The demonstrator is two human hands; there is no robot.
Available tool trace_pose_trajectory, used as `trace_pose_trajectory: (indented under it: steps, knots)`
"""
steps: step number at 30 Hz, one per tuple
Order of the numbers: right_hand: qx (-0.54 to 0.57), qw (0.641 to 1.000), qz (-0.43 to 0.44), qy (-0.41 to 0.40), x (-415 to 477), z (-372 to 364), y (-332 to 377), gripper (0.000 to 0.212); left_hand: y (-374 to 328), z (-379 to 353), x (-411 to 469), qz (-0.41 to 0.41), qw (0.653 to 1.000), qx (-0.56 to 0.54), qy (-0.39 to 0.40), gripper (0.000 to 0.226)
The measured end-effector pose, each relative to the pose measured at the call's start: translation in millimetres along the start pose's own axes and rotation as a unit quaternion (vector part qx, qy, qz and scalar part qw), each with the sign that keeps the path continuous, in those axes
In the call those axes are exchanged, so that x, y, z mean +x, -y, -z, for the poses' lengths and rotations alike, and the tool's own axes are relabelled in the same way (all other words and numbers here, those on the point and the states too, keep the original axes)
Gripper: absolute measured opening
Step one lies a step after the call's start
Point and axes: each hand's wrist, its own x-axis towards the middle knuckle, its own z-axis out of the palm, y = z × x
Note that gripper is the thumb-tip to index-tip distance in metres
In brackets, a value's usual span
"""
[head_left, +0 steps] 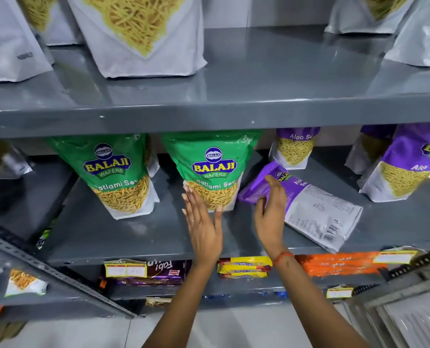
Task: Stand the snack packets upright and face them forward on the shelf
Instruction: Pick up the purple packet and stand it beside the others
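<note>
Two green Ratlami Sev packets stand upright and face forward on the middle shelf (133, 237), one at the left (113, 177) and one in the centre (212, 172). My left hand (202, 222) is flat and open, its fingertips touching the lower front of the centre green packet. A purple Aloo Sev packet (316, 209) lies flat on its front, back side up with the barcode showing. My right hand (271, 209) is open, with its fingers against the left end of that lying packet. More purple packets stand upright behind (296, 149) and at the right (407, 167).
White pouches of sev (138, 33) stand on the upper shelf (259, 71). Below, biscuit packs (156, 272) and orange packs (339, 264) fill the lower shelf. A slotted steel upright (45, 270) slants across the lower left. Small packets (20, 285) sit at the far left.
</note>
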Motion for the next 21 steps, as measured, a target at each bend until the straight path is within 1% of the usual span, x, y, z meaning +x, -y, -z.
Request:
trace_pose_trajectory:
  steps: [3,5,7,8,10,11,12,13,15,16,17,18,19,21]
  knots:
    - [-0.018,0.999,0.034,0.001,5.2,18.6,-10.8,0.054,-26.7,-22.4,-11.7,-0.059,0.996,0.055,-0.025,0.071]
    - [-0.04,0.998,0.053,0.009,14.0,39.7,-21.3,0.053,-53.9,-46.1,-24.2,-0.102,0.994,0.049,-0.008,0.069]
    - [-0.082,0.994,0.063,0.021,26.5,64.9,-35.7,0.051,-78.9,-74.7,-39.2,-0.081,0.997,0.013,0.018,0.071]
    - [-0.115,0.991,0.063,0.026,34.2,78.7,-48.4,0.05,-90.4,-90.7,-47.9,-0.053,0.998,-0.011,0.025,0.074]
    - [-0.208,0.976,0.041,0.05,52.2,105.2,-80.2,0.053,-111.7,-118.9,-60.5,0.033,0.998,-0.052,0.024,0.086]
    - [-0.249,0.965,0.013,0.083,61.8,113.9,-93.1,0.059,-114.8,-129.0,-61.5,0.088,0.992,-0.088,0.033,0.091]
    - [-0.271,0.952,-0.026,0.142,73.9,125.1,-102.3,0.066,-124.7,-135.0,-60.2,0.142,0.981,-0.124,0.039,0.09]
    - [-0.281,0.932,-0.074,0.218,85.8,137.7,-107.1,0.068,-126.8,-144.7,-58.1,0.19,0.969,-0.152,0.031,0.086]
    - [-0.275,0.876,-0.147,0.369,106.2,153.4,-111.5,0.064,-128.8,-156.2,-50.5,0.284,0.942,-0.182,-0.003,0.076]
    - [-0.256,0.856,-0.171,0.416,114.8,156.4,-111.9,0.068,-129.3,-157.8,-46.6,0.326,0.926,-0.188,-0.011,0.072]
    - [-0.235,0.846,-0.185,0.441,120.7,159.9,-111.3,0.073,-128.8,-158.9,-44.4,0.36,0.91,-0.207,-0.013,0.062]
    - [-0.214,0.843,-0.192,0.455,123.7,162.2,-111.2,0.076,-132.4,-155.8,-44.4,0.393,0.887,-0.243,0.003,0.044]
    - [-0.193,0.845,-0.19,0.46,124.4,164.5,-111.5,0.075,-137.7,-152.0,-45.3,0.416,0.864,-0.28,0.03,0.033]
    - [-0.137,0.862,-0.191,0.45,121.0,167.6,-116.0,0.063,-140.7,-147.8,-43.7,0.436,0.836,-0.321,0.083,0.039]
